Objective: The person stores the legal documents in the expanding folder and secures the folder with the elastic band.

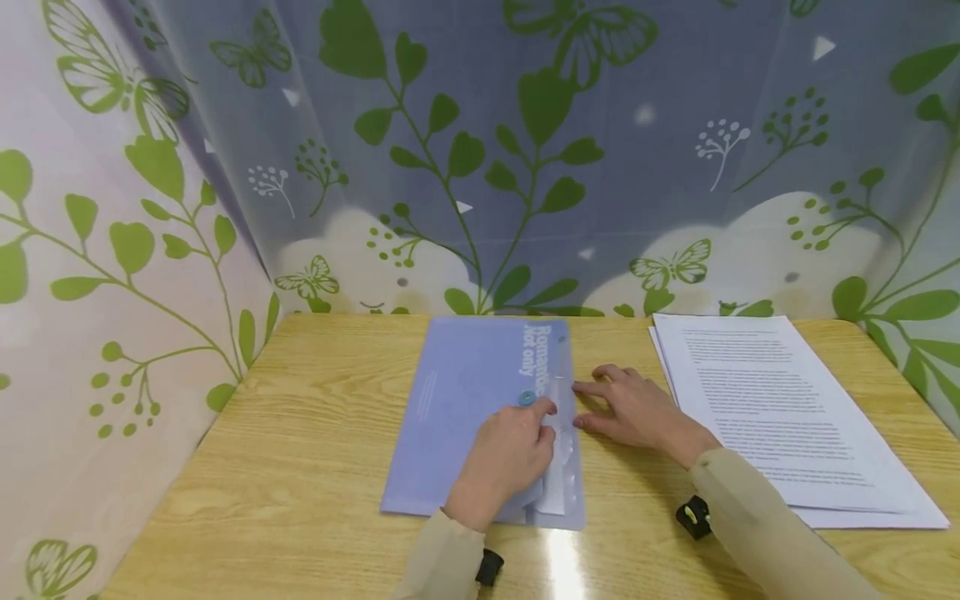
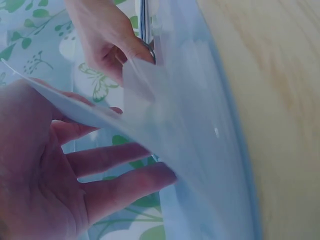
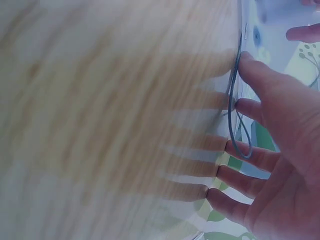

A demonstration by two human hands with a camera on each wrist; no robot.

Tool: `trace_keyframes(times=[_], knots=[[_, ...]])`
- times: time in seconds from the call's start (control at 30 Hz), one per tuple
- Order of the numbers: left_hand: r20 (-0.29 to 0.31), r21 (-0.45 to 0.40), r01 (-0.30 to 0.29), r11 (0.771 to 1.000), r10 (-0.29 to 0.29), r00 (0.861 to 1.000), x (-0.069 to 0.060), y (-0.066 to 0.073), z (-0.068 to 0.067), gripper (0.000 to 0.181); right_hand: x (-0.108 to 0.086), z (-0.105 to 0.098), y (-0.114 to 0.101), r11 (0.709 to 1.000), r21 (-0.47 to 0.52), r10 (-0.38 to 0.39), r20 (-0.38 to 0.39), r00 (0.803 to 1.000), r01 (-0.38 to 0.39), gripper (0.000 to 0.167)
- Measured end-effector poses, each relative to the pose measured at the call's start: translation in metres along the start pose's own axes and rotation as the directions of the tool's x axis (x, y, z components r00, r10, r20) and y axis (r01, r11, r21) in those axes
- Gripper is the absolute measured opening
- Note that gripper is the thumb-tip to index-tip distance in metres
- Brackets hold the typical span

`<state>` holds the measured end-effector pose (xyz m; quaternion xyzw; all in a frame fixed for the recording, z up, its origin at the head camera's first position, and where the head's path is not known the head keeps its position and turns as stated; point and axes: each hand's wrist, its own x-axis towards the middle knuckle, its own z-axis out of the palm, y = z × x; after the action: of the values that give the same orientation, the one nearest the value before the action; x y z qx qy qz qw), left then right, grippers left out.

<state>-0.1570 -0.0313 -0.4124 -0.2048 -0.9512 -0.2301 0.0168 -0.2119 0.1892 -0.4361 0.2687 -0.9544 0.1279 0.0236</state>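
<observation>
A lilac translucent document folder with white lettering lies on the table, its clear flap strip along the right side. My left hand rests over that flap, index fingertip beside a round blue button. In the left wrist view a raised translucent sheet partly covers my left hand, whose fingers are spread. My right hand touches the folder's right edge, thumb and forefinger apart. In the right wrist view a looped blue-grey string passes by the fingertips of my right hand.
A stack of printed paper sheets lies to the right of my right hand, its lower sheets slightly askew. The wooden table extends to the left of the folder. A patterned curtain hangs behind the table and along its left side.
</observation>
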Motion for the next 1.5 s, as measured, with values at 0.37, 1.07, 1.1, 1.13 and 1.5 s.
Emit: trace_keyframes(times=[0.37,1.07,1.1,1.13,1.5], knots=[[0.021,-0.109,0.020,0.994,-0.018,1.000,-0.003,-0.005,-0.012,0.036,-0.001,0.002,0.001,1.000,0.020,0.020,0.003,1.000,-0.020,0.053],[-0.089,-0.313,0.030,0.949,-0.061,0.994,-0.009,-0.017,-0.041,0.013,-0.002,0.001,0.000,0.999,0.030,0.012,-0.005,1.000,-0.012,0.053],[-0.091,-0.316,0.036,0.948,-0.068,0.993,-0.009,-0.017,-0.042,0.014,-0.002,0.001,0.000,0.999,0.033,0.012,-0.004,1.000,-0.012,0.053],[-0.092,-0.320,0.042,0.946,-0.075,0.993,-0.009,-0.017,-0.042,0.016,-0.002,0.001,0.000,0.999,0.034,0.013,-0.001,1.000,-0.013,0.053],[-0.090,-0.396,0.055,0.917,-0.098,0.991,-0.009,-0.022,-0.051,0.022,-0.003,0.001,0.000,0.999,0.032,0.028,0.020,0.999,-0.029,0.054]])
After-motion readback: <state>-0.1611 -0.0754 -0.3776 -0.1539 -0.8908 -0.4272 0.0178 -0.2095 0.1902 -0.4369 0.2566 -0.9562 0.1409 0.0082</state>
